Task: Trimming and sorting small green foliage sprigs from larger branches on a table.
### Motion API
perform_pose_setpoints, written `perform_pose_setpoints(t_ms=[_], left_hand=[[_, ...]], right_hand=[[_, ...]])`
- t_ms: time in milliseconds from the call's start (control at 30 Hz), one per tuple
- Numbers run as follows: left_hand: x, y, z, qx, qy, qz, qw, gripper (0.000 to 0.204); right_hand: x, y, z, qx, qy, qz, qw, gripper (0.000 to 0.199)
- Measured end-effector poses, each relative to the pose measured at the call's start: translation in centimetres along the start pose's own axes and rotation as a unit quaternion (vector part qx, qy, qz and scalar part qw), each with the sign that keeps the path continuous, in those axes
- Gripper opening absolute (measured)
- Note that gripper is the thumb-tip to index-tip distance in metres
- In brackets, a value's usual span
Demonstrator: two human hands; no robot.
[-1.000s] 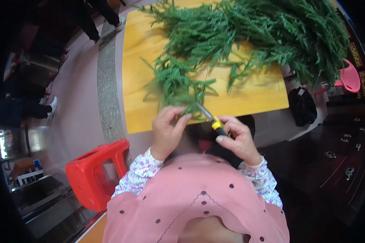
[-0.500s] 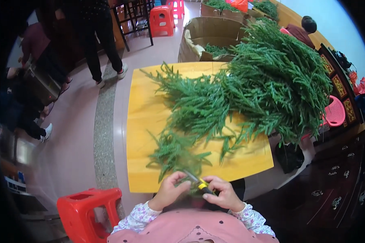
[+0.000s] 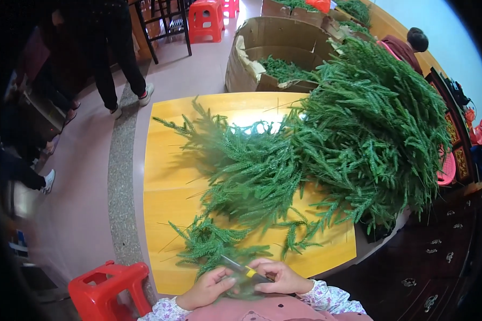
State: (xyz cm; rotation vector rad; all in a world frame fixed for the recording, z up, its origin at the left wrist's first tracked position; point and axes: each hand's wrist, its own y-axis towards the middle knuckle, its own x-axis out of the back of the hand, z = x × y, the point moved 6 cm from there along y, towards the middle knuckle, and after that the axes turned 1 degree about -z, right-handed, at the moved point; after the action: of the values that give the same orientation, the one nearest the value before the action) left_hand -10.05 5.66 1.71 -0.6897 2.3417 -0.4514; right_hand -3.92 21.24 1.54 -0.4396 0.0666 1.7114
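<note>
My right hand (image 3: 281, 276) is closed round the black and yellow handle of a utility knife (image 3: 251, 272). Its thin metal blade points up and left, over the gap between my hands. My left hand (image 3: 209, 287) is closed near the blade, its thumb and fingers pinching the end of a green sprig (image 3: 245, 289); the area between the hands is blurred. Just beyond lies a small bunch of needle-leaved green sprigs (image 3: 211, 242). A short loose sprig (image 3: 293, 238) rests to the right of it.
A large heap of green branches (image 3: 369, 134) covers the right of the yellow table (image 3: 166, 214). Behind it stands a cardboard box (image 3: 284, 40) with more greenery. A red stool (image 3: 110, 283) is at the lower left, dark drawers (image 3: 418, 267) at the right. People stand at the left.
The view has shifted, so the table sits lower and farther left. My hands remain close together, with the knife still in the right one, its blade tilted up to the left.
</note>
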Motion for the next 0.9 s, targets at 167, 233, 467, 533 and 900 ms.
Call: perform_pose_setpoints(t_ms=[167,233,467,533,900], left_hand=[[0.2,-0.4,-0.2,0.055,-0.006,-0.006,0.998,0.025],[0.8,-0.5,0.4,0.069,0.035,-0.010,0.997,0.021],[0.9,0.2,-1.3,-0.024,0.017,-0.105,0.994,0.022],[1.0,-0.1,-1.4,-0.104,-0.004,-0.147,0.984,0.023],[-1.9,-5.2,-1.0,-0.263,0.295,-0.230,0.889,0.018]], right_hand=[[0.4,0.5,0.6,-0.011,0.064,0.031,0.997,0.019],[0.2,0.5,0.5,-0.012,0.094,0.033,0.995,0.020],[1.3,-1.3,2.2,-0.068,0.155,-0.074,0.983,0.039],[1.0,-2.5,1.5,-0.047,0.135,-0.069,0.987,0.037],[-3.7,-8.4,0.0,0.027,-0.096,-0.063,0.993,0.033]])
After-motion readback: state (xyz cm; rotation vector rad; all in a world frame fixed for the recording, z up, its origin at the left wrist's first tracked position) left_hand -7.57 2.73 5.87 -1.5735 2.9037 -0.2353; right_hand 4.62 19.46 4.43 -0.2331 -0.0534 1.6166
